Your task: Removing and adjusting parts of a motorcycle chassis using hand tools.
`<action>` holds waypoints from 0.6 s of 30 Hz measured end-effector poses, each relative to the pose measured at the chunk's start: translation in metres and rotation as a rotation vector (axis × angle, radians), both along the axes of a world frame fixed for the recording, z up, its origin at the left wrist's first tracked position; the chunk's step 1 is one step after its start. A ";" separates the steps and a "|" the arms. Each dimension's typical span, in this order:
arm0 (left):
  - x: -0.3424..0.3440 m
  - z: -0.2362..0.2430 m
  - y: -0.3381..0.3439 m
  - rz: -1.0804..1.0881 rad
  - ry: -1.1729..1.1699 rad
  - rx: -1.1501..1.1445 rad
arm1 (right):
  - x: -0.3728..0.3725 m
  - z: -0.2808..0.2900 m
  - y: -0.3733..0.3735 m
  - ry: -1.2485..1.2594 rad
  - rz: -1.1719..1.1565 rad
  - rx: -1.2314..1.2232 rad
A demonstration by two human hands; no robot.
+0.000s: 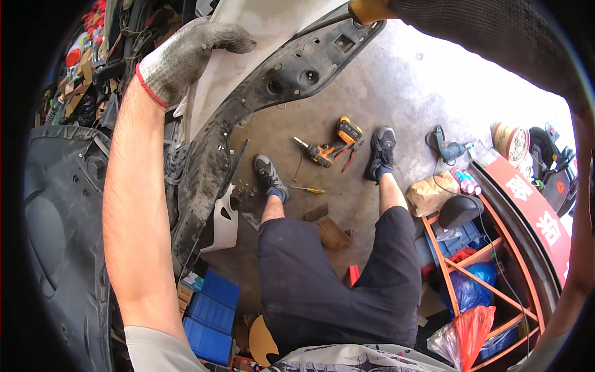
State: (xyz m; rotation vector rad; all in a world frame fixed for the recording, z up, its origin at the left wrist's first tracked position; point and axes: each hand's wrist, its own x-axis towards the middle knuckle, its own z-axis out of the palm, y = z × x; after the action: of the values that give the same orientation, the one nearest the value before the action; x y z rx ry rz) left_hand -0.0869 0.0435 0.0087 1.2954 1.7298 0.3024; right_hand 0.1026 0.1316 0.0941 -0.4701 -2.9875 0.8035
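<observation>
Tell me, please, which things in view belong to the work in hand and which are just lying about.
Work, probably:
pale panel, left hand on it
dark perforated strip, right hand near
orange power tool, screwdriver, pliers

Lying about, apparently:
blue box
red plastic bag
brown package

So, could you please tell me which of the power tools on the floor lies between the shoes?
The orange tool; the teal tool lies outside them, past the right shoe.
</observation>
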 end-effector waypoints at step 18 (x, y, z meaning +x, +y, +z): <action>0.002 0.000 -0.004 0.226 -0.126 -0.033 | 0.066 -0.004 0.066 -0.061 0.037 0.029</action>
State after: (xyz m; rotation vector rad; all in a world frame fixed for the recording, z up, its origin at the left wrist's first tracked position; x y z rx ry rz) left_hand -0.0848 0.0390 0.0085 1.0358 1.7670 0.4739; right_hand 0.1681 0.1973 0.0899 -0.4483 -3.0680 0.7606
